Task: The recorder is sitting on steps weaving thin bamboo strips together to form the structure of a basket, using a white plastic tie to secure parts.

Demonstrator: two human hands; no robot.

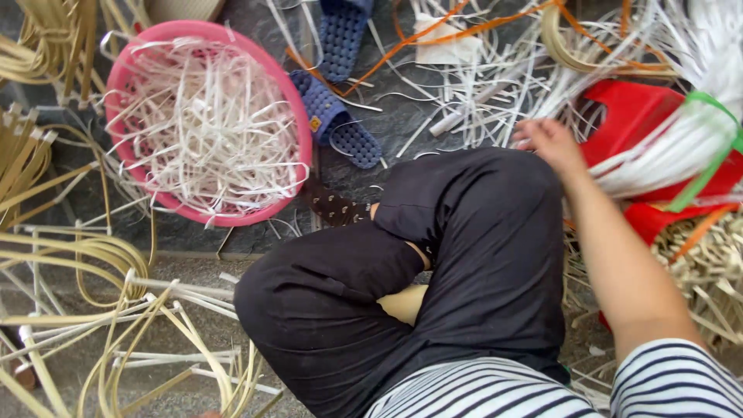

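My right hand (551, 142) reaches out past my bent knee in black trousers (464, 232), blurred, among loose white strips (480, 93) on the dark floor. Its fingers look loosely curled and I cannot see anything held in them. Just to its right a thick bundle of white strips (673, 147), tied with a green band (716, 143), lies across a red plastic stool (631, 116). My left hand is out of sight.
A pink basket (290, 104) full of white strip offcuts stands at the upper left. Blue slippers (340, 85) lie beside it. Yellowish cane strips (101, 310) spread over the left floor, orange strips (464, 31) at the top, chopped pale scraps (704, 263) at the right.
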